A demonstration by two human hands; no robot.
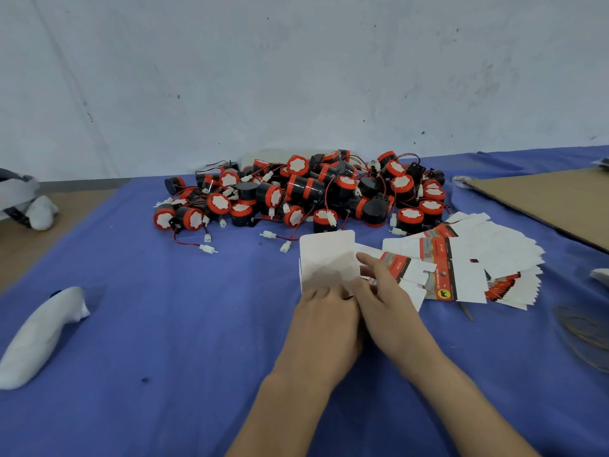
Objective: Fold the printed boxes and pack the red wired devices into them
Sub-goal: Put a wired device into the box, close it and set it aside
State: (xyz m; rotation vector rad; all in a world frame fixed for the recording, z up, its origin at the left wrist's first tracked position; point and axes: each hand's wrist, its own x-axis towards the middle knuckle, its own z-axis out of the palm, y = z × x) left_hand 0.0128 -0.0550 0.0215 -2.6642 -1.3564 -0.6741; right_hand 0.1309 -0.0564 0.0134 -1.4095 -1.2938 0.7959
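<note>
Left grip (324,319) first: your fingers are curled over the lower edge of the half-folded printed box (326,258), back of the hand facing the camera, so it has hold of the carton from below. Its white flap stands up above your knuckles. Your right grip (382,291) meets it at the box's right side, forefinger stretched along the flap's edge and the other fingers bent onto the printed panel, so both grips hold the one box, just above the blue cloth (164,324) that covers the table. Sweeping from the left: a white wrapped bundle (43,334) lies well apart from your hands near the cloth's left edge. Beyond the box, against the wall, sits the heap of red wired devices (296,192), their leads and white plugs trailing toward you. Just right of your hands the flat printed boxes (478,258) lie fanned in an overlapping stack, and farther right a brown cardboard sheet (560,199) rests on the table.
</note>
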